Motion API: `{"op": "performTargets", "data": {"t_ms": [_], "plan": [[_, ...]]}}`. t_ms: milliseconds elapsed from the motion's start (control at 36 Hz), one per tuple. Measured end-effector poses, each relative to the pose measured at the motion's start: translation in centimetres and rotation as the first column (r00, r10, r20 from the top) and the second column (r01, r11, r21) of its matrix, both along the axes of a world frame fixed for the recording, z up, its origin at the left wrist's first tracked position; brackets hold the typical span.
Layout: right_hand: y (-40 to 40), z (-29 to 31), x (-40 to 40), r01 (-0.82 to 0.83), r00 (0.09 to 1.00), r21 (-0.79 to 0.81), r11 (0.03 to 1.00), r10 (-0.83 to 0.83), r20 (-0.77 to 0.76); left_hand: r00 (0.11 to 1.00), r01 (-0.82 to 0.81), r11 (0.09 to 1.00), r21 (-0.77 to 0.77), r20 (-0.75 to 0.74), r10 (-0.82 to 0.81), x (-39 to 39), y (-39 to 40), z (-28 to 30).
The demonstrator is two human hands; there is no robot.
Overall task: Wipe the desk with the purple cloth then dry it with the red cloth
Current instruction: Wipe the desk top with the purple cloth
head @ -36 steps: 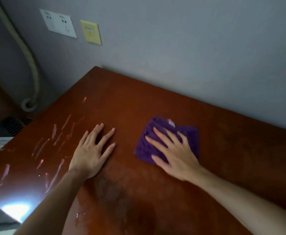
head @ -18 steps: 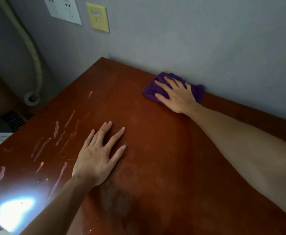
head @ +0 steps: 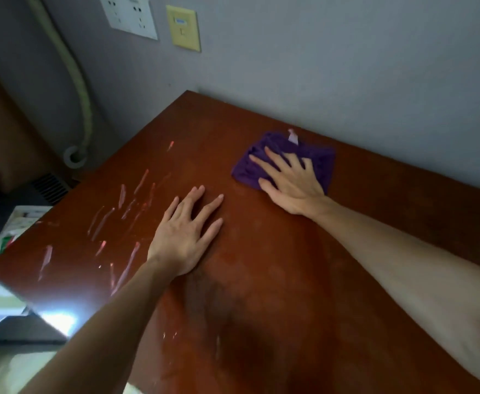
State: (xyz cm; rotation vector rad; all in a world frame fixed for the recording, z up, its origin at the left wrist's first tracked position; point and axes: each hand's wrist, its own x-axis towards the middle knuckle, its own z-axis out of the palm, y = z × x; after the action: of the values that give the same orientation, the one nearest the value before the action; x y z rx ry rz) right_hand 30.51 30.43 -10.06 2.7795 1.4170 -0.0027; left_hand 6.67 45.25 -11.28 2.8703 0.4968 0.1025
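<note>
The purple cloth [head: 285, 160] lies bunched on the reddish tabletop [head: 275, 265] near the wall, pinned under the right hand [head: 292, 183], fingers spread flat. The left hand [head: 186, 236] rests empty, palm down, beside pale streaks [head: 127, 211].

We're in a plain room, home or small office by the look of it: a reddish-brown wooden table [head: 261, 280] pushed against a grey wall [head: 346, 66], white power sockets [head: 129, 17] and a yellow switch plate [head: 183, 28] above its far-left corner, a hose [head: 73, 78] running down beside them.
</note>
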Motion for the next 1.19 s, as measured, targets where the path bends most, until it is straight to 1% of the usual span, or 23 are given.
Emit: {"op": "performTargets", "data": {"t_ms": [139, 250, 306, 361, 444, 500, 583, 639, 694, 778, 861, 917, 944, 1056, 1194], "plan": [[-7.8, 0.1, -11.6, -0.103, 0.994, 0.03, 0.994, 0.103, -0.023, 1.0, -0.004, 1.0, -0.028, 0.008, 0.004, 0.1, 0.0, 0.1], [-14.3, 0.4, -23.3, -0.28, 0.956, 0.072, 0.957, 0.285, -0.068, 0.997, 0.017, 0.981, -0.192, -0.07, -0.031, -0.1, 0.4, 1.4], [-15.3, 0.7, -27.4, -0.375, 0.921, 0.057, 0.925, 0.379, -0.087, 0.992, 0.029, 0.967, -0.252, -0.108, -0.058, -0.8, 0.8, 2.8], [-14.7, 0.7, -29.3, -0.414, 0.903, 0.024, 0.91, 0.414, -0.117, 0.992, 0.029, 0.96, -0.279, -0.111, -0.062, -2.4, 1.3, 4.1], [-11.7, 0.8, -29.8, -0.462, 0.878, 0.022, 0.887, 0.461, -0.129, 1.0, -0.004, 0.972, -0.235, -0.01, 0.001, -5.6, 2.8, 5.1], [-9.0, 0.6, -29.8, -0.536, 0.837, 0.016, 0.844, 0.534, -0.123, 0.994, -0.07, 0.974, -0.217, 0.066, 0.087, -7.8, 4.0, 5.4], [-4.1, 0.4, -29.9, -0.631, 0.769, 0.018, 0.776, 0.628, -0.118, 0.966, -0.196, 0.957, -0.212, 0.125, 0.225, -11.0, 6.1, 5.2], [-0.5, 0.2, -30.1, -0.665, 0.74, 0.019, 0.746, 0.663, -0.11, 0.942, -0.262, 0.942, -0.211, 0.157, 0.297, -13.1, 7.3, 4.6], [3.0, 0.2, -30.0, -0.664, 0.743, 0.023, 0.747, 0.663, -0.091, 0.914, -0.305, 0.927, -0.219, 0.206, 0.35, -14.6, 8.1, 4.2], [9.4, 0.1, -29.5, -0.683, 0.726, 0.025, 0.73, 0.682, -0.089, 0.845, -0.391, 0.885, -0.252, 0.283, 0.453, -17.2, 9.7, 3.7], [15.7, 0.1, -28.9, -0.693, 0.718, 0.004, 0.721, 0.69, -0.097, 0.744, -0.478, 0.827, -0.296, 0.365, 0.56, -19.9, 11.3, 3.2], [19.1, 0.2, -28.4, -0.681, 0.73, -0.005, 0.733, 0.677, -0.095, 0.69, -0.527, 0.788, -0.319, 0.381, 0.615, -21.5, 12.0, 2.7], [20.6, 0.2, -28.2, -0.679, 0.732, -0.008, 0.734, 0.676, -0.091, 0.679, -0.538, 0.775, -0.331, 0.375, 0.631, -22.2, 12.1, 2.4], [25.2, 0.4, -27.5, -0.667, 0.743, -0.007, 0.745, 0.664, -0.083, 0.718, -0.522, 0.792, -0.317, 0.338, 0.608, -24.6, 11.9, 1.1], [25.8, 0.2, -27.7, -0.656, 0.754, -0.025, 0.755, 0.653, -0.076, 0.752, -0.487, 0.815, -0.314, 0.323, 0.574, -25.2, 8.8, 0.7]]}}
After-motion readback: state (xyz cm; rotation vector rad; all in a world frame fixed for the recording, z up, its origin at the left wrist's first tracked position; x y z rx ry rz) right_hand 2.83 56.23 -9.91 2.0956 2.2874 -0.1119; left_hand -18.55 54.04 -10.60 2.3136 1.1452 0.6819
